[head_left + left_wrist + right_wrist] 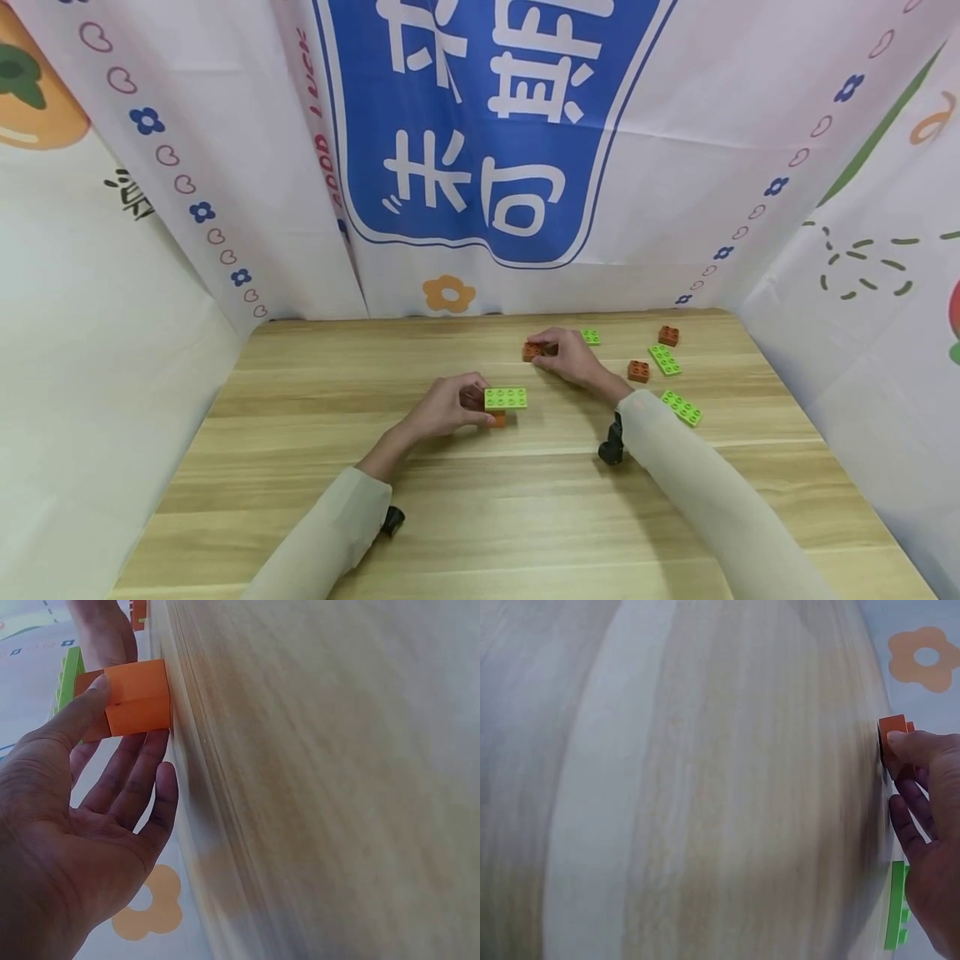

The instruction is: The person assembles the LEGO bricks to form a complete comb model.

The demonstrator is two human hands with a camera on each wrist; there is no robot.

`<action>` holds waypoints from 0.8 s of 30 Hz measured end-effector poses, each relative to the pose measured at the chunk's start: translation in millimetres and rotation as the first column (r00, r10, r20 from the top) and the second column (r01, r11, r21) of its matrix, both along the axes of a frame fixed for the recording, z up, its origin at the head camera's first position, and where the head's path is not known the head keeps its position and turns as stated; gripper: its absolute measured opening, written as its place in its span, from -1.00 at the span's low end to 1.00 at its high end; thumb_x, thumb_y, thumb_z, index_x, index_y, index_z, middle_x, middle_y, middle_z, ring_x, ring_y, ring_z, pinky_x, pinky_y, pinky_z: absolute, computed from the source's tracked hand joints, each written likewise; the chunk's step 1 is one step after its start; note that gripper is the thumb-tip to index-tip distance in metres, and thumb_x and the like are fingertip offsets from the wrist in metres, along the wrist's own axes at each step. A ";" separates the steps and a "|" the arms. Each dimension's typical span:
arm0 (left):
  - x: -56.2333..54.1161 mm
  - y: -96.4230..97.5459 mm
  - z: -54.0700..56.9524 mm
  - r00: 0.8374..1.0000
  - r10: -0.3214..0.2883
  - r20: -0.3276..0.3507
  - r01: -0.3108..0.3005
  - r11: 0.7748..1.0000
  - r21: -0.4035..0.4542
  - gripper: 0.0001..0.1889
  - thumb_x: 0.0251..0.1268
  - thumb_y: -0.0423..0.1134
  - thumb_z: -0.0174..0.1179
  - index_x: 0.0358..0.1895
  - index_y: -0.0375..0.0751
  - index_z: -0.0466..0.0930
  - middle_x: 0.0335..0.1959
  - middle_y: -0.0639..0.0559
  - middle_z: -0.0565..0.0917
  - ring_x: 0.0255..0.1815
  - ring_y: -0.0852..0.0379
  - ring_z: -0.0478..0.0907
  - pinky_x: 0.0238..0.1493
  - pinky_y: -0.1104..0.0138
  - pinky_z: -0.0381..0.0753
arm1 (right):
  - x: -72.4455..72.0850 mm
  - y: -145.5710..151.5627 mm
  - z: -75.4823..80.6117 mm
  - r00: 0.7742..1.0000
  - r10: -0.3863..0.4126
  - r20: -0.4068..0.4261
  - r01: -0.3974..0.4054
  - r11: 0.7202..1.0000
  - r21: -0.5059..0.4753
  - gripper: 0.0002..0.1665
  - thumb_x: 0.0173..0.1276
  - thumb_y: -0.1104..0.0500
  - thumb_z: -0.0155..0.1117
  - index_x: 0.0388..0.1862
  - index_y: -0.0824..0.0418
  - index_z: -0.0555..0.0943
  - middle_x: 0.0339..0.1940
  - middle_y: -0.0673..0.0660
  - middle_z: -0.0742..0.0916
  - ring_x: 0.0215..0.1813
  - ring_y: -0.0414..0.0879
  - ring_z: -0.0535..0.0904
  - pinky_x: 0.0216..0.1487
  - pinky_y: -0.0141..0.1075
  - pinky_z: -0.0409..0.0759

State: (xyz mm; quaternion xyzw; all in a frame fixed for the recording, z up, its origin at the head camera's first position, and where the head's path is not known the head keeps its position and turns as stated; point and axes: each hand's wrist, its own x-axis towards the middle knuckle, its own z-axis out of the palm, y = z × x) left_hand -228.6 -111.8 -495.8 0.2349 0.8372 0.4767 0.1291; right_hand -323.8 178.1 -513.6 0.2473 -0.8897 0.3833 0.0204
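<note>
- Creased printed cloth (675,167), walling back and sides
- Streaky wood-grained tabletop (480,517)
- Left hand (444,407), gripping a blocky stack (506,398) (lime and studded on top, orange beneath, I see) near the tabletop's middle
- Right hand (570,357), pinching a rust-brown studded brick (530,353), farther back

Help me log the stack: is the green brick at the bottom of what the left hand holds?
No, the green brick in the left hand lies above the orange block.
</note>
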 end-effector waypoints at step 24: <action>-0.3 -0.6 0.8 1.000 -0.004 0.011 0.004 1.000 -0.001 -0.72 0.25 -0.31 0.56 -0.07 -0.08 0.66 -0.05 0.00 0.79 -0.06 0.09 0.76 0.01 0.18 0.77 | 14.3 4.8 18.2 0.998 0.066 0.009 -0.066 0.997 -0.029 -0.56 0.31 0.34 0.56 0.18 0.34 0.74 0.10 0.30 0.80 0.04 0.14 0.78 0.03 -0.09 0.79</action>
